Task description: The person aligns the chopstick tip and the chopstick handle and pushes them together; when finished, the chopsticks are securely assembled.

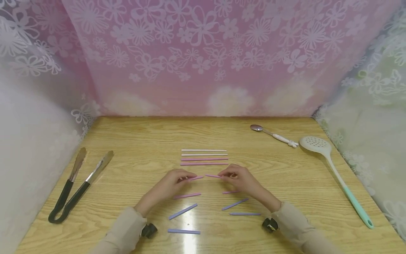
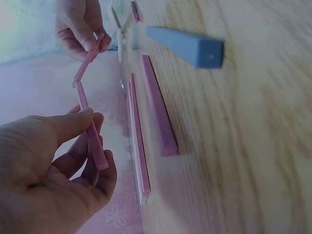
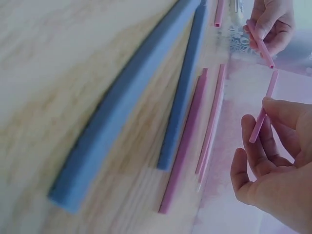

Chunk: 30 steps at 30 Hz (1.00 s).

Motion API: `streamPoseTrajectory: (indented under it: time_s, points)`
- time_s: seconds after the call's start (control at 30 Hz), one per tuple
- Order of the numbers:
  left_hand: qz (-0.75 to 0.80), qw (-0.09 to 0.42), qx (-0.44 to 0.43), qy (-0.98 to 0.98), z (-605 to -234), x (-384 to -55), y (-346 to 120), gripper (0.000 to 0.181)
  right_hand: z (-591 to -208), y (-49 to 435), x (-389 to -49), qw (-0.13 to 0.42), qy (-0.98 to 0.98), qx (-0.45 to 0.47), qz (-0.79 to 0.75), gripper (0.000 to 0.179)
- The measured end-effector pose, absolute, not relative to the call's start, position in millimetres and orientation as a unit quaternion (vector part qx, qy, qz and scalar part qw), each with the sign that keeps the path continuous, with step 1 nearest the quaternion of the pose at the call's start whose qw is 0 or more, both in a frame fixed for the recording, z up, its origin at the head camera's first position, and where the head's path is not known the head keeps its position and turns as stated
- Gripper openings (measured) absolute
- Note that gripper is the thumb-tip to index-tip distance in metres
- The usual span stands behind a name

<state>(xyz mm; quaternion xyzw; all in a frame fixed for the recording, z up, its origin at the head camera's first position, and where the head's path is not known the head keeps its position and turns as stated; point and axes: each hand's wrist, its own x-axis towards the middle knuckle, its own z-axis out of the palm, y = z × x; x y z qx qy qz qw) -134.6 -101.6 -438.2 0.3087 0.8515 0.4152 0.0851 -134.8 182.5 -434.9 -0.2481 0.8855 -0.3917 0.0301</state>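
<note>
My left hand (image 1: 172, 181) pinches a pink chopstick half (image 2: 96, 146) between thumb and fingers. Opposite it, my right hand (image 1: 238, 177) pinches another pink chopstick half (image 3: 269, 90). The two halves are raised over the table, their inner ends facing each other with a small gap in the head view. Beneath my left hand lies a pink half (image 1: 188, 195), and another pink half (image 1: 230, 192) is partly hidden under my right hand. Nearer the front are two blue halves on the left (image 1: 183, 211) and two on the right (image 1: 245, 213).
Beyond my hands, two white chopsticks (image 1: 204, 154) and two pink full-length chopsticks (image 1: 204, 163) lie in parallel. Black-handled tongs (image 1: 76, 194) are at the left. A spoon (image 1: 269, 133) and a slotted skimmer (image 1: 336, 171) lie to the right. Floral curtains (image 1: 203, 95) border the wooden table (image 1: 142, 134).
</note>
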Motion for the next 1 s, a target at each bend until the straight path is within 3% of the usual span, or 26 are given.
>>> streamPoseTrajectory:
  time_s: [0.5,1.0]
  points:
    - [0.414,0.071,0.309,0.854,-434.2,-132.9,-100.4,0.025,-433.2,179.8,-131.9,0.026,0.879,-0.258,-0.400,0.011]
    - [0.430,0.101,0.329,0.835,-433.6,-128.4,-95.0,0.025,-431.4,170.5,-125.5,0.057,0.864,-0.255,-0.430,0.012]
